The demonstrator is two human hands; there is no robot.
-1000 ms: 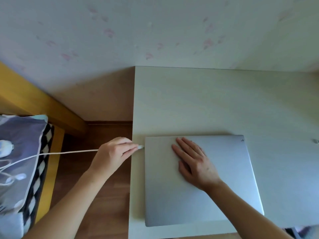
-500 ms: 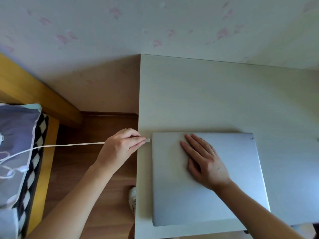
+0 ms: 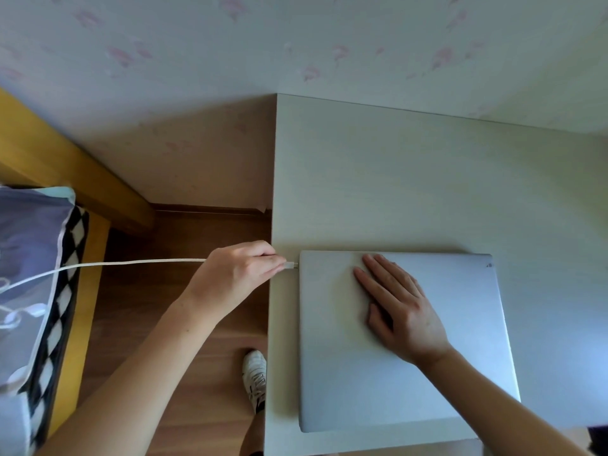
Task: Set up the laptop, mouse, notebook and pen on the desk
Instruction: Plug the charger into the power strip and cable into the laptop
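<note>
A closed silver laptop [image 3: 460, 357] lies flat near the front edge of the pale desk [image 3: 394, 176]. My right hand [image 3: 398, 307] rests palm down on its lid, fingers spread and pointing to the far left corner. My left hand [image 3: 237, 274] pinches the plug end of a white cable [image 3: 131, 263] right at the laptop's left edge; the metal tip touches the side by the far corner. Mouse, notebook and pen are out of view.
The cable runs left over the wooden floor to a bed with a yellow frame [image 3: 88, 264] and a grey pillow [image 3: 29, 258]. A foot in a white shoe [image 3: 255, 376] stands beside the desk's left edge. Flowered wallpaper rises behind the desk.
The view has shifted left, so desk and laptop sit further right in frame. The plug tip has closed the small gap to the laptop's left edge. My right hand stays flat on the lid.
</note>
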